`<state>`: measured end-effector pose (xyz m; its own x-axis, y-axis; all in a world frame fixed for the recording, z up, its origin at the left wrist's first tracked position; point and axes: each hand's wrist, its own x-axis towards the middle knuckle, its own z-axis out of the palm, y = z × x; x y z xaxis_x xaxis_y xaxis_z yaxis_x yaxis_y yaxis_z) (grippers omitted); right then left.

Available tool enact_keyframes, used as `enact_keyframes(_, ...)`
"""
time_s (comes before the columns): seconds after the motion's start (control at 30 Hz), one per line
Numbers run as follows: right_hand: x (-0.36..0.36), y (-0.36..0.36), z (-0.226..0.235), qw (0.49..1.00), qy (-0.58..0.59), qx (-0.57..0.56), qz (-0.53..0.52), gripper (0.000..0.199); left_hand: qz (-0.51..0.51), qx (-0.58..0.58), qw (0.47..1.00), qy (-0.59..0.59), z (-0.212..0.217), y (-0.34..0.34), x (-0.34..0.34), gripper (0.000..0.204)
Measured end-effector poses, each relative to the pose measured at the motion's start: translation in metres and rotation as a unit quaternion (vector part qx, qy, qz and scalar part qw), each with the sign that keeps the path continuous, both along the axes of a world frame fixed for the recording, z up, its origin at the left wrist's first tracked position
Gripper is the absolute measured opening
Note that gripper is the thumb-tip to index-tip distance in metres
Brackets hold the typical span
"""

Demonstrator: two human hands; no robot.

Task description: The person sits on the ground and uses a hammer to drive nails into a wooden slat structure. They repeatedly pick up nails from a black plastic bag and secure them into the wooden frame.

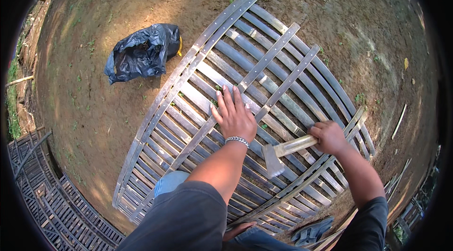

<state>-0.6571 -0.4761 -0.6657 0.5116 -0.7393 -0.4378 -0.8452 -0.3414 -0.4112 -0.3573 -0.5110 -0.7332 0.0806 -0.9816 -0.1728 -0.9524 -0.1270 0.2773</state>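
Observation:
A large bamboo slat panel (pixel 283 109) lies on the ground in front of me, its many strips crossed by longer battens dotted with nail heads. My left hand (pixel 236 118) rests palm down on the middle of it, fingers spread, beside one of the cross battens (pixel 269 57). In my right hand (pixel 329 137) is a small hatchet, gripped by its pale wooden handle (pixel 298 146). The hatchet's metal head (pixel 272 160) points left and hangs over the slats near my left forearm. Whether the head touches the panel, I cannot tell.
A crumpled black plastic bag (pixel 144 53) sits open on the bare dirt ground (pixel 85 123) at the left. Another slatted panel (pixel 61 204) stands at the lower left. A pair of dark sandals (pixel 312 231) lies by the lower right, near thin bamboo strips (pixel 398 175).

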Motion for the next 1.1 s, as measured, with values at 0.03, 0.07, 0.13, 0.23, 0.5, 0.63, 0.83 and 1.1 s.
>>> enact_keyframes(0.03,0.005,0.024,0.002,0.993,-0.015,0.061,-0.099,0.024,0.001,-0.002,1.000,-0.002,0.001,-0.001,0.001,0.068)
enact_keyframes(0.07,0.016,0.048,0.008,0.972,-0.046,0.123,-0.197,0.026,0.001,-0.003,1.000,0.000,0.001,-0.001,0.001,0.068)
enact_keyframes(0.13,0.046,0.092,0.013,0.915,-0.098,0.175,-0.349,0.030,0.000,-0.005,1.000,0.001,0.002,-0.001,0.000,0.068)
enact_keyframes(0.23,0.096,0.098,0.027,0.840,-0.138,0.184,-0.491,0.033,-0.004,-0.010,1.000,-0.006,-0.001,0.000,0.000,0.068)
enact_keyframes(0.5,0.144,0.104,-0.002,0.737,-0.399,-0.215,-0.501,0.026,-0.003,-0.016,1.000,-0.019,0.002,0.002,0.001,0.066)
enact_keyframes(0.63,0.146,0.101,-0.008,0.855,-0.096,0.040,-0.508,0.041,0.007,-0.009,1.000,-0.016,0.002,-0.004,-0.003,0.068)
enact_keyframes(0.83,0.148,0.095,0.012,0.601,-0.550,-0.250,-0.524,0.029,0.004,-0.016,1.000,-0.011,0.002,-0.001,-0.002,0.065)
enact_keyframes(1.1,0.144,0.098,0.010,0.826,-0.167,-0.062,-0.535,0.037,0.005,0.013,1.000,-0.017,0.002,0.004,0.001,0.066)
